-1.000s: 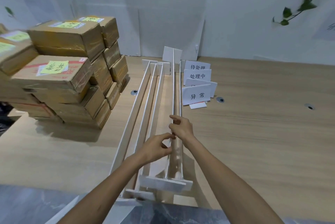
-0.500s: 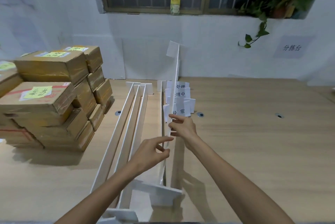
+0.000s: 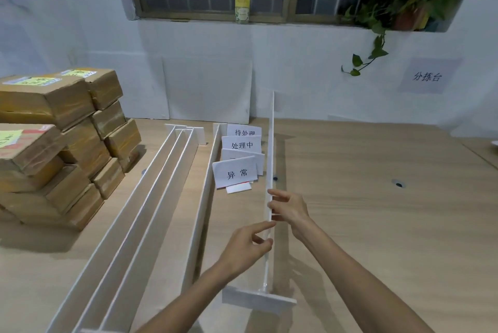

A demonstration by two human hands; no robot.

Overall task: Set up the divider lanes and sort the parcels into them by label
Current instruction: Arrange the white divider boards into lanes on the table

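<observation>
Both hands were on one white divider board (image 3: 270,160), the one pulled off to the right of the bunch. Right hand (image 3: 289,210) had its fingers pinched closed on the top edge, and the left hand (image 3: 246,245) sat just behind it, thumb and fingers loosely curled with the fingertips touching the same edge. From where I was watching it looked like the board was tilted, far end up in the air, near end with its flat foot (image 3: 258,299) close to the table (image 3: 377,225), though I couldn't tell if the foot was actually touching. So I'd say we were at the lane setup step, nowhere near sorting. The other dividers (image 3: 151,211) were bunched together on the left, the label cards (image 3: 237,171) were stacked between them and the held board, and the parcels (image 3: 54,130) were piled untouched at the far left. Next move, my guess: set this board down flat and upright, roughly parallel to the rest with a lane-wide gap, without knocking the cards over.
</observation>
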